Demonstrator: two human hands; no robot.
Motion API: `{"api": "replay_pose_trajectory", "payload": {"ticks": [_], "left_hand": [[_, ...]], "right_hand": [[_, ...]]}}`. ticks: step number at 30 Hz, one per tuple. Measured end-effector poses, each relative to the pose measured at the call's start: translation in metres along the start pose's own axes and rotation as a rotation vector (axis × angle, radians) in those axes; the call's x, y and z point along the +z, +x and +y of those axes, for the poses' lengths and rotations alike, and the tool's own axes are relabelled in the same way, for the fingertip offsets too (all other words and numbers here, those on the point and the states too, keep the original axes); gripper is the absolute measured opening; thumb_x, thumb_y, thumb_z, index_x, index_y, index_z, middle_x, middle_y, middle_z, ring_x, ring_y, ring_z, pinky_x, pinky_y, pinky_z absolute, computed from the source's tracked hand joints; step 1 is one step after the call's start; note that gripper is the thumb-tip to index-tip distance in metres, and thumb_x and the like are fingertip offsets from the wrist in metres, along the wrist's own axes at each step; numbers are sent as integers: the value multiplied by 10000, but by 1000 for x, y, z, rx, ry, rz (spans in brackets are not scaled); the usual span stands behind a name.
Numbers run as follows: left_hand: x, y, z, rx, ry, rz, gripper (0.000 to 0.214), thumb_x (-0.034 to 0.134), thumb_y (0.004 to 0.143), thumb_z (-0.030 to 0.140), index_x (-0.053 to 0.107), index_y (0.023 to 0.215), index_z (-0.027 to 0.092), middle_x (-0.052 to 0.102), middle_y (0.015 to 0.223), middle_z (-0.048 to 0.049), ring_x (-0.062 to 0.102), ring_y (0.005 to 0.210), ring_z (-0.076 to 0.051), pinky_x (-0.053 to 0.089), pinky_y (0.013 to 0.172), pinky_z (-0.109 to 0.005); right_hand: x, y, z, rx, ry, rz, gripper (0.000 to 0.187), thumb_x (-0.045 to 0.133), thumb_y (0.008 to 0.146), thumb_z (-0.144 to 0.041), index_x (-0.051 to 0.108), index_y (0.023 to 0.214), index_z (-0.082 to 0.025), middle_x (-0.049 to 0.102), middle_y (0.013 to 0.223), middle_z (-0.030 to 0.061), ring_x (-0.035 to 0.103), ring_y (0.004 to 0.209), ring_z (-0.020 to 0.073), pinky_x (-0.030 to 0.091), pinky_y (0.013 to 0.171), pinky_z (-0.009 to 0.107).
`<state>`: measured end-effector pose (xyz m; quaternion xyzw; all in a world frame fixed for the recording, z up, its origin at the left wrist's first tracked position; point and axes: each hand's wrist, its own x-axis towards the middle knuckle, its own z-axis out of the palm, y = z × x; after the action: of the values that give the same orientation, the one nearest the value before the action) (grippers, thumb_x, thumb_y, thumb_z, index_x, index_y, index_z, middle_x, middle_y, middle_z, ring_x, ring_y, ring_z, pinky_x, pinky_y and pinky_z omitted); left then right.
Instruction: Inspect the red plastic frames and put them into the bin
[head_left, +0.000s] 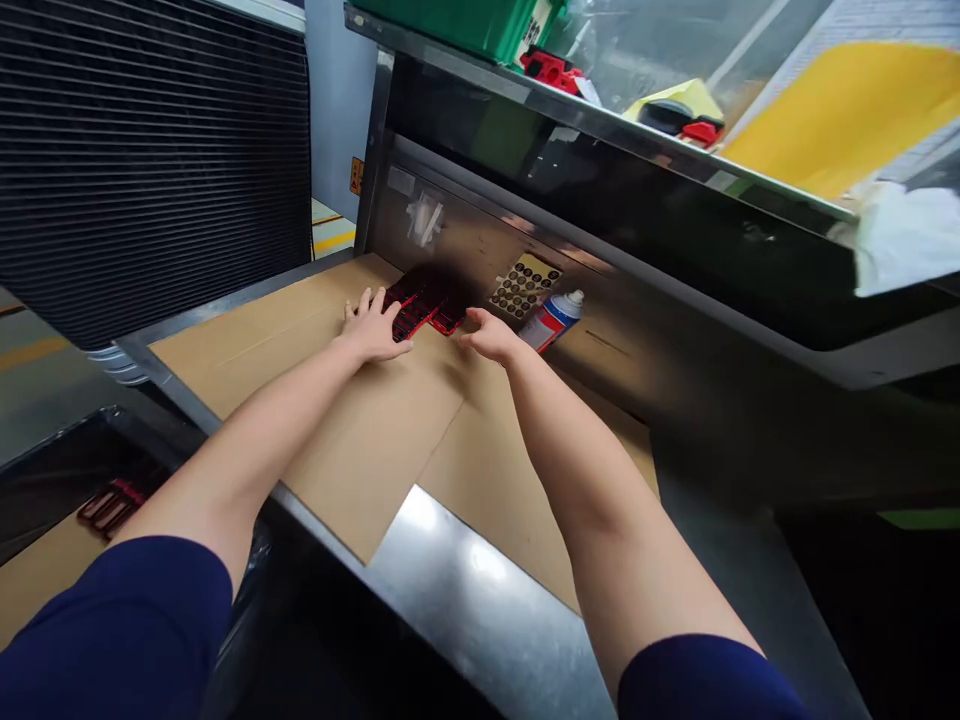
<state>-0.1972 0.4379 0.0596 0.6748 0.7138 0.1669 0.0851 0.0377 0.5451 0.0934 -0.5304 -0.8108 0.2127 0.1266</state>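
Dark red, glossy slotted plastic pieces (424, 305) lie side by side on the cardboard (352, 430) at the back of the bench. My left hand (373, 330) rests at their left side, fingers spread and palm down, with its fingertips against or just beside the pieces. At their right end is my right hand (489, 335), its thumb and forefinger apart and nothing visible between them. Its other fingers are partly hidden, and whether it touches the pieces I cannot tell.
A spray can (553, 318) and a sheet of round stickers (525, 285) are by the metal back panel. Overhead, a shelf (600, 120) carries a green bin (450, 25) and red parts. A black ribbed panel (150, 160) stands left. Another red piece (112, 505) lies in the lower-left container.
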Motion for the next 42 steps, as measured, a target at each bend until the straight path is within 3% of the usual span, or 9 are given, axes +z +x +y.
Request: {"api": "replay_pose_trajectory", "payload": {"ticks": [7, 14, 17, 21, 25, 29, 33, 38, 42], "left_hand": [[23, 46, 2, -21, 155, -97, 1183, 551, 679, 892, 247, 1611, 230, 76, 1723, -171, 52, 1562, -507, 35, 1205, -743], [33, 58, 10, -118, 240, -140, 1040, 586, 722, 760, 343, 1566, 205, 234, 1677, -208, 178, 1539, -483, 184, 1192, -717], [31, 56, 10, -168, 243, -109, 1082, 621, 690, 745, 329, 1570, 188, 190, 1688, -212, 145, 1543, -497, 197, 1186, -718], [25, 49, 11, -343, 221, -175, 1166, 649, 644, 758, 268, 1591, 192, 138, 1702, -208, 148, 1532, -516, 179, 1169, -756], [22, 40, 13, -385, 177, -156, 1110, 659, 640, 745, 327, 1554, 209, 210, 1679, -205, 282, 1474, -492, 339, 1123, -676], [22, 37, 16, -402, 171, -127, 993, 686, 632, 712, 459, 1457, 209, 344, 1603, -222, 389, 1399, -462, 428, 1065, -588], [26, 36, 17, -414, 160, -118, 1021, 681, 627, 746, 446, 1479, 236, 274, 1650, -205, 307, 1454, -501, 349, 1107, -655], [35, 36, 21, -430, 151, 24, 1142, 585, 658, 846, 356, 1552, 173, 146, 1697, -219, 56, 1548, -512, 70, 1193, -730], [37, 42, 30, -367, 157, 108, 901, 526, 747, 807, 553, 1400, 187, 440, 1538, -232, 298, 1450, -479, 86, 1197, -702]], "right_hand": [[19, 95, 21, 72, -189, -101, 1335, 952, 452, -468, 308, 1569, -125, 366, 1552, 216, 274, 1478, 416, 268, 1209, 496], [26, 122, 25, 91, -190, -156, 1280, 948, 424, -517, 371, 1509, -160, 483, 1457, 200, 346, 1406, 451, 327, 1154, 515], [29, 120, 27, 110, -138, -112, 1274, 945, 426, -482, 370, 1517, -161, 480, 1480, 212, 338, 1414, 481, 319, 1155, 552], [30, 109, 28, 126, -8, -22, 1217, 903, 512, -449, 334, 1541, -133, 479, 1497, 237, 403, 1392, 476, 337, 1147, 591], [27, 96, 17, 29, 203, 24, 1031, 735, 743, -526, 261, 1580, -155, 509, 1513, 167, 547, 1322, 310, 455, 1110, 437], [27, 87, -2, -66, 327, 29, 1183, 841, 621, -481, 267, 1596, -134, 495, 1537, 157, 527, 1359, 296, 404, 1171, 407], [26, 66, -18, -100, 387, 40, 1226, 858, 585, -444, 270, 1598, -80, 504, 1519, 190, 521, 1363, 329, 387, 1184, 442], [11, 6, -30, -161, 503, 65, 1186, 833, 644, -455, 237, 1617, -133, 461, 1554, 173, 498, 1378, 339, 415, 1169, 479], [-11, -64, -32, -218, 529, 28, 1172, 837, 683, -468, 197, 1637, -242, 464, 1529, 151, 553, 1287, 368, 549, 1021, 543]]}}
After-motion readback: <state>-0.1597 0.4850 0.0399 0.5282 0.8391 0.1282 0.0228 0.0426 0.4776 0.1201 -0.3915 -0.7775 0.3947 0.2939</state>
